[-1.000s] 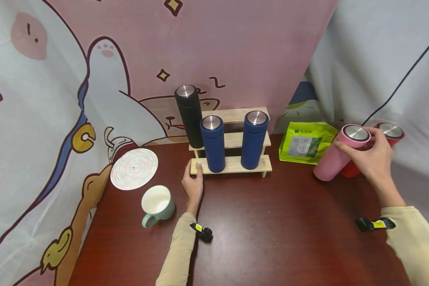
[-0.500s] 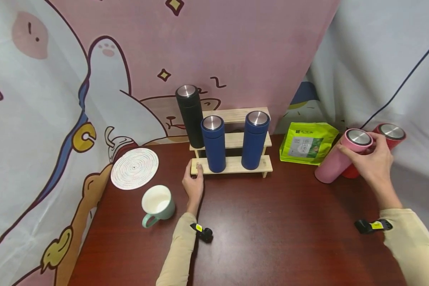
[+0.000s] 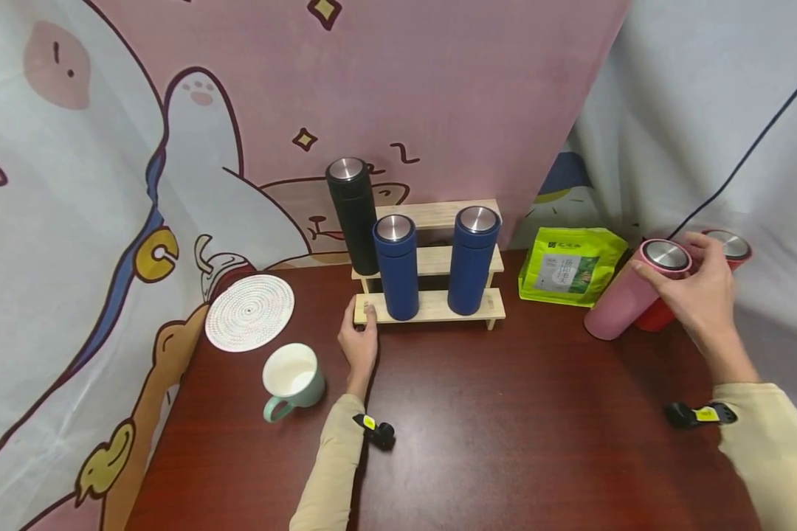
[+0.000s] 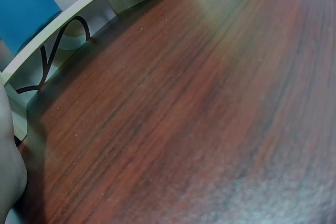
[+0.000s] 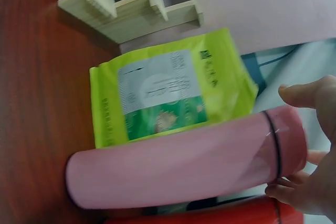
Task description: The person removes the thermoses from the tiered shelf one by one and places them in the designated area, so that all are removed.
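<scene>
Printed cloth (image 3: 458, 96) with cartoon figures hangs behind the wooden rack (image 3: 432, 306), and a dark reddish-brown table (image 3: 505, 413) with visible grain spreads beneath it. Well to the left of the rack lies a round white woven mat (image 3: 249, 313). Left of the rack and nearer the person stands a pale green mug (image 3: 311, 391), its handle turned toward the person. At the rack's left end is the left hand (image 3: 360, 335), grasping the lowest step, thumb on top and fingers along the side. On the left of the rack's middle step stands a black bottle (image 3: 355, 232) with a silvery lid. Two more bottles stand on the rack's lowest step: one blue bottle (image 3: 400, 273) toward its left, another blue bottle (image 3: 473, 258) toward its right. Just right of the rack is a yellow-green packet (image 3: 567, 269) with a printed label. Farther right of the rack, beside the packet, is a pink bottle (image 3: 624, 299), lid up and base down at the table. Around its top is the right hand (image 3: 700, 291); the right wrist view shows the thumb a little off the cap and the fingers at the opposite side, so whether it is gripped cannot be told. Rightmost from the rack, partly hidden behind the pink bottle, is a red bottle (image 3: 656, 317)
</scene>
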